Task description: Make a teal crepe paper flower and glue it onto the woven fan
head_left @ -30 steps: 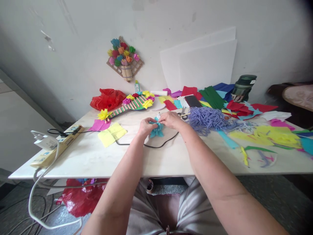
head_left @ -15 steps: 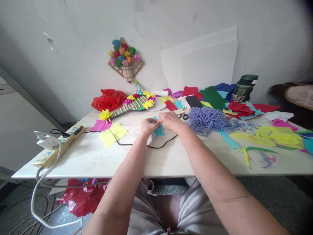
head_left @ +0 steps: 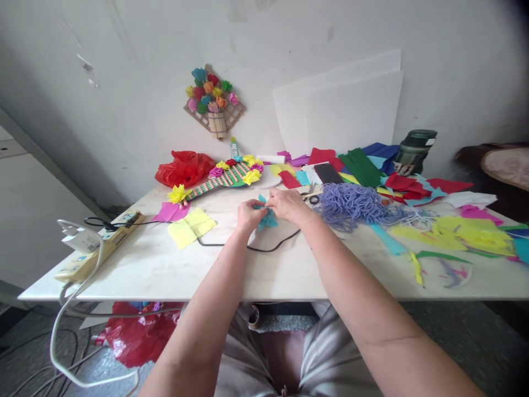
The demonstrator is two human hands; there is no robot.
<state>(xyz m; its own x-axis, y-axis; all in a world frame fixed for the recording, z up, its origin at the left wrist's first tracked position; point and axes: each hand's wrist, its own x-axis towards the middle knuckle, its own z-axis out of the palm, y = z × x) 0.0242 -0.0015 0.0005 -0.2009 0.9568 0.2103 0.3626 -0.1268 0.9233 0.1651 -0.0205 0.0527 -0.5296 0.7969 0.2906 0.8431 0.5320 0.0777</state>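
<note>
A light-blue paper flower (head_left: pixel 268 219) is between my hands over the middle of the table. My left hand (head_left: pixel 249 214) pinches it from the left, fingers closed. From the right, my right hand (head_left: pixel 285 204) is closed on its upper part, with the fingertips of both hands nearly meeting. A pale thin stick (head_left: pixel 313 194) shows just beyond my right hand; whether the hand holds it I cannot tell. Black-handled scissors (head_left: pixel 314 199) lie beside it. A black cable (head_left: pixel 273 250) runs across the table below the flower.
A pipa-shaped craft (head_left: pixel 223 179) with paper flowers lies behind my left hand. Yellow paper squares (head_left: pixel 192 227) and a power strip (head_left: pixel 99 251) are on the left. To the right are purple yarn (head_left: pixel 351 204), a phone (head_left: pixel 328 173), coloured paper (head_left: pixel 361 167) and a dark-green bottle (head_left: pixel 415 151).
Both hands keep their hold on the blue flower, with slight finger movement. The whole view has shifted a little.
</note>
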